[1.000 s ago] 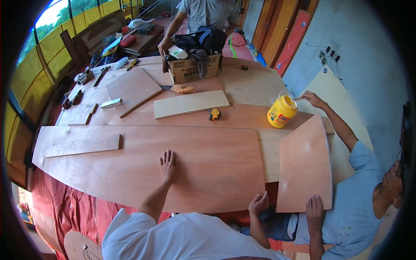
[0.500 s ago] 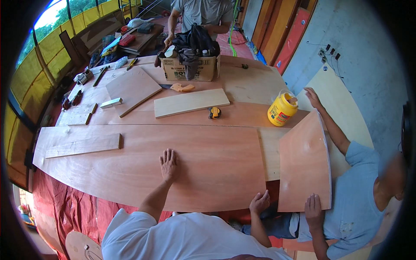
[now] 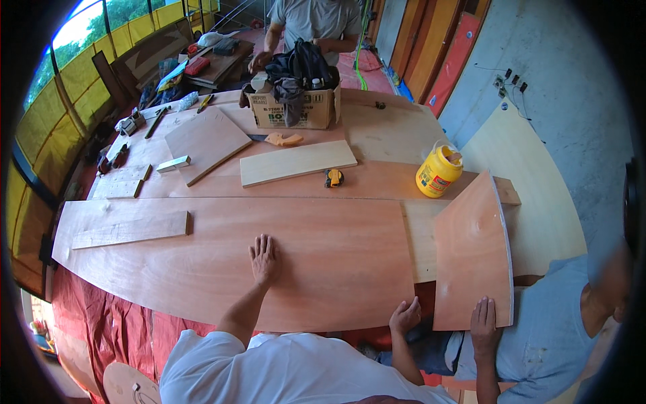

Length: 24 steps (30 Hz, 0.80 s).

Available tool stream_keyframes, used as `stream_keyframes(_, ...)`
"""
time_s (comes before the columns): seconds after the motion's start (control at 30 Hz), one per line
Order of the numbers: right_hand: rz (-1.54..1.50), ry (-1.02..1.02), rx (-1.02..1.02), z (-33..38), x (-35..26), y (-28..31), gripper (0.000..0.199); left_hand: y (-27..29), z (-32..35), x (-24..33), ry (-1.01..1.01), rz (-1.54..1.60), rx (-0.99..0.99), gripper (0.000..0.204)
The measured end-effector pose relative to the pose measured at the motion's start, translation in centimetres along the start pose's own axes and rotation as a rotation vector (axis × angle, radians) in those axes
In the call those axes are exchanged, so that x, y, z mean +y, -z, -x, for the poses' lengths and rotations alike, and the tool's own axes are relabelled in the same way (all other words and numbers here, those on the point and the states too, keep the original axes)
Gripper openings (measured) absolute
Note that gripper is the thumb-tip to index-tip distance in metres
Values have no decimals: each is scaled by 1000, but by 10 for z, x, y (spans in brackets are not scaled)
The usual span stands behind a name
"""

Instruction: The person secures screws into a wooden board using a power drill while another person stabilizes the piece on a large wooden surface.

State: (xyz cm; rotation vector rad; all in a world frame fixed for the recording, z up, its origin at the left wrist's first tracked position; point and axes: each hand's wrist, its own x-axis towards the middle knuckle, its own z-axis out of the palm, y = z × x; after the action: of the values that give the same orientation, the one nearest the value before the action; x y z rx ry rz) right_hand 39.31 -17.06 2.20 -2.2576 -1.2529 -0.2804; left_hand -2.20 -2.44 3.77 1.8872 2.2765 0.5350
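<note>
My left hand (image 3: 265, 261) rests flat on a large reddish plywood sheet (image 3: 330, 262), fingers spread. Beside the sheet's near right corner is my right hand (image 3: 405, 316), loosely curled with its fingers apart; I see nothing in it. To its right, a co-worker's hand (image 3: 484, 324) rests at the bottom edge of a smaller, tilted plywood panel (image 3: 473, 252). A narrow board (image 3: 131, 229) lies on the left part of my sheet. Beyond the sheet are a pale plank (image 3: 298, 163), a yellow tape measure (image 3: 334, 178) and an orange-handled handsaw (image 3: 282, 139).
A yellow plastic tub (image 3: 439, 172) stands at the right. A cardboard box (image 3: 293, 113) with dark cloth and a bag sits at the far side, another person (image 3: 313, 23) behind it. A square board (image 3: 207, 143) lies left of centre. A pale sheet (image 3: 531, 182) leans on the wall.
The co-worker's far arm has drawn back from beyond the tilted panel, baring a wood block's end behind it. The far person's hand has moved slightly. My hands stay in place.
</note>
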Motion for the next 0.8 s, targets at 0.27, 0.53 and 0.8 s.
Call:
stream_keyframes(0.27, -6, 31, 2, 1, 5, -5, 47, -4, 0, -3, -6, -1, 16, 51)
stream_keyframes(0.53, 18, 7, -14, 0, 4, -3, 47, -5, -1, -3, -27, 17, 38, 50)
stream_keyframes(0.8, 15, 31, 20, 0, 3, -2, 47, -7, -2, -3, 1, -11, 4, 51)
